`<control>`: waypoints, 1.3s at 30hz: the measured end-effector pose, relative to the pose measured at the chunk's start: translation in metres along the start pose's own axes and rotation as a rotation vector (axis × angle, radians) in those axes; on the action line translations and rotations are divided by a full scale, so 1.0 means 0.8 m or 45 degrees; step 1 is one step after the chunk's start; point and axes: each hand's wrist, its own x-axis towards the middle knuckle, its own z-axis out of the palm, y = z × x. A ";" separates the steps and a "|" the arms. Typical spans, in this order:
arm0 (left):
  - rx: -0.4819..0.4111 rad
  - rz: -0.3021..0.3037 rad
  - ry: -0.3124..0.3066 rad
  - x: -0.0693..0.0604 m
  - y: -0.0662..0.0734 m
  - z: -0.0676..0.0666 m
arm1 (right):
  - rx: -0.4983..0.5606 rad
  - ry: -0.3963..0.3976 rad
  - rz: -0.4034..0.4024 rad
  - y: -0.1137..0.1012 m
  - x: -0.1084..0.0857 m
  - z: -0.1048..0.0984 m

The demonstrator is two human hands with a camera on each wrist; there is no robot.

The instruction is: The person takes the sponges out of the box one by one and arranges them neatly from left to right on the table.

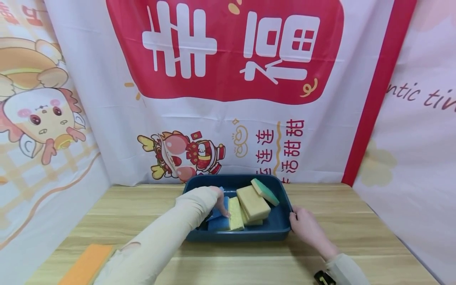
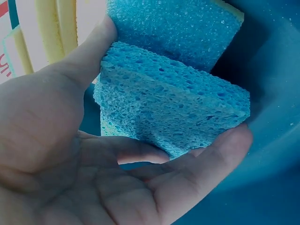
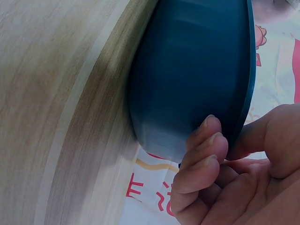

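"First, state the left hand's (image 2: 93,171) grip."
"Thumb and fingers pinch a blue sponge (image 2: 168,105) inside the dark blue bin (image 1: 236,236). A second blue sponge (image 2: 173,33) lies just beside it."
"And the right hand (image 1: 307,225)?"
"Thumb and curled fingers grip the bin's right rim."
"Remaining items?"
"Inside: a yellow sponge (image 1: 236,213), a beige block (image 1: 253,201) and a tilted green-faced sponge (image 1: 265,192). Outside, on the table (image 1: 360,237): an orange block (image 1: 85,264)."

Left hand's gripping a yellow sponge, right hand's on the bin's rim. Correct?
Colour's off: the sponge in the left hand is blue, as the left wrist view shows. The right hand is indeed on the rim of the bin.
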 end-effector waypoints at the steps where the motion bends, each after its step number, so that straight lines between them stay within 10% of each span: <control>1: 0.022 -0.003 0.002 -0.001 0.001 0.001 | -0.002 0.003 -0.008 0.000 0.000 0.000; 5: 0.141 -0.013 0.063 -0.023 0.013 0.007 | -0.010 0.009 -0.019 0.001 -0.001 0.000; 13: 0.308 -0.055 0.262 -0.138 0.050 0.016 | -0.026 0.013 -0.002 0.002 -0.002 -0.002; 16: 0.287 -0.050 0.203 -0.147 0.048 0.012 | -0.040 0.020 -0.012 0.002 -0.002 -0.001; 23: 0.132 0.203 -0.277 -0.225 0.038 -0.007 | -0.031 0.024 -0.014 0.001 -0.003 -0.001; 25: 0.120 0.264 -0.311 -0.237 0.037 -0.010 | -0.023 0.019 0.004 0.000 -0.004 -0.001; 29: 0.099 0.349 -0.250 -0.238 0.035 -0.014 | -0.012 0.010 0.027 -0.001 -0.004 -0.003; 36: -0.035 0.308 -0.101 -0.112 0.014 -0.009 | -0.024 0.016 0.017 -0.003 -0.003 -0.004; 39: 0.022 0.297 -0.138 -0.112 0.015 -0.013 | -0.041 0.016 0.012 -0.004 -0.002 -0.002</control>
